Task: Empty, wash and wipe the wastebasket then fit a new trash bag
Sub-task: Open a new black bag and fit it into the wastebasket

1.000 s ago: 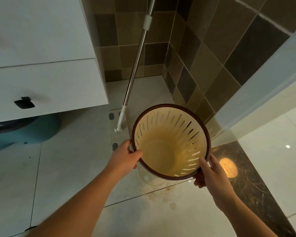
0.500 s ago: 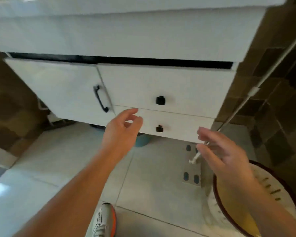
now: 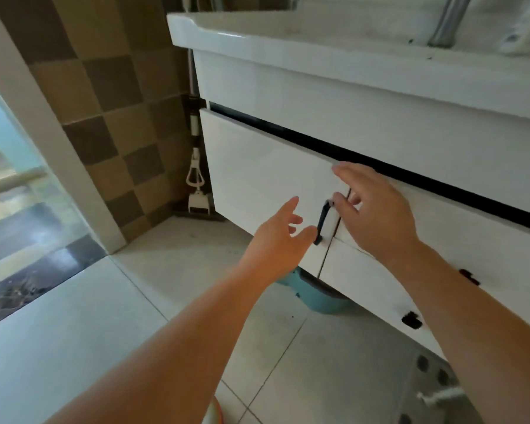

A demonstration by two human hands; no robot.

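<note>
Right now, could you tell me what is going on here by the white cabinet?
A person is reaching with both bare hands toward the white vanity cabinet under the sink. The right hand is open with fingers at the dark curved door handle; the left hand hovers open beside it. Neither holds anything. The wastebasket is out of view.

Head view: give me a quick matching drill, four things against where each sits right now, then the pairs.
Things:
1. left hand
2. right hand
3. teal basin
4. mop

Places:
A. on the floor under the cabinet
B. in the corner left of the cabinet
C. open, just left of the black door handle
D. open, fingers by the handle's top end

Pairs: 1-C, 2-D, 3-A, 4-B
</note>
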